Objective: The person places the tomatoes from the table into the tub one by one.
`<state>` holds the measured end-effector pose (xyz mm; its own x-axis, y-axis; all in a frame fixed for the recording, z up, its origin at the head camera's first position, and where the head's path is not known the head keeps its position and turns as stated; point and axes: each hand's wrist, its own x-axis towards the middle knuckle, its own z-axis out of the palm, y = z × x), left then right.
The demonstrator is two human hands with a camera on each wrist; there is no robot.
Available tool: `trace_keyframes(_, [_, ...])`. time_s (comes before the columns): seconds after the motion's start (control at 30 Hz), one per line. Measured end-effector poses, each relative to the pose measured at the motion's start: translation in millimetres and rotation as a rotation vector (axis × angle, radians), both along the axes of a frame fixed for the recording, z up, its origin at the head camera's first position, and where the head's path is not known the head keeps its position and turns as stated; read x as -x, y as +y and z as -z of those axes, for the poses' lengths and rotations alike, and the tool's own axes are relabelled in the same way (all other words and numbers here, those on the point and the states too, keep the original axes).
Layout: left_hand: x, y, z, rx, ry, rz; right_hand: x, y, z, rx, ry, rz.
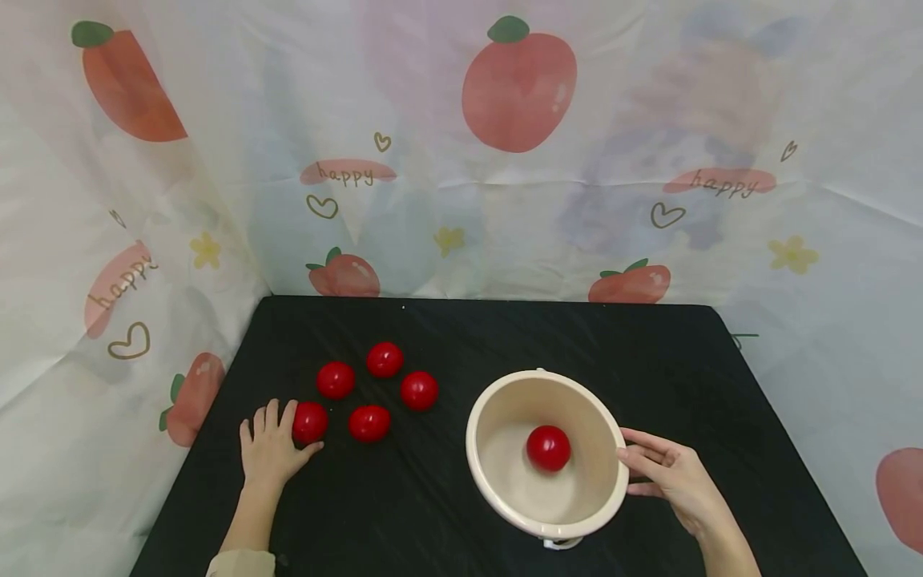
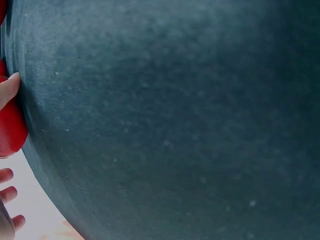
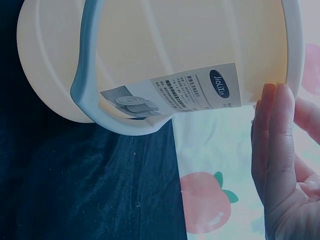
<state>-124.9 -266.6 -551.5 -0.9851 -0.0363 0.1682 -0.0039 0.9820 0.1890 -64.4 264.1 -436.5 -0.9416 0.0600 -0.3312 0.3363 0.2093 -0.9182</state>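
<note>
Over black cloth (image 1: 447,537), my spread left hand (image 1: 270,449) touched 1 ball (image 1: 310,423); pickup likely needed curling; my right hand (image 1: 671,477) pinched the bucket (image 1: 472,441).

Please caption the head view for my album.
Left grip touches a glossy red ball; right grip touches a round cream plastic bucket holding another ball.

The left hand (image 1: 270,455) splays while the right hand (image 1: 676,482) pinches.

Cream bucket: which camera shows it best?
Head: the cream bucket shows its open top and the red ball inside. Right wrist catches only part of its outside, with handle and label; left wrist shows none.
</note>
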Motion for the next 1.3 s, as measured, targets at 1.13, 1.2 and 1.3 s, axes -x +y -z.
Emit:
trace_keyframes(1.13, [18.0,69.2,-95.4,0.076,0.463,0.174,-0.5,-0.4,-0.1,0.017,0.011,0.0])
trace_keyframes(1.2, [18.5,82.4,-103.9,0.09,0.497,0.208,-0.6,-0.4,0.1,0.016,0.01,-0.001])
trace_keyframes(1.3, [18.4,103.0,-114.6,0.097,0.533,0.262,-0.9,-0.4,0.4,0.017,0.007,0.002])
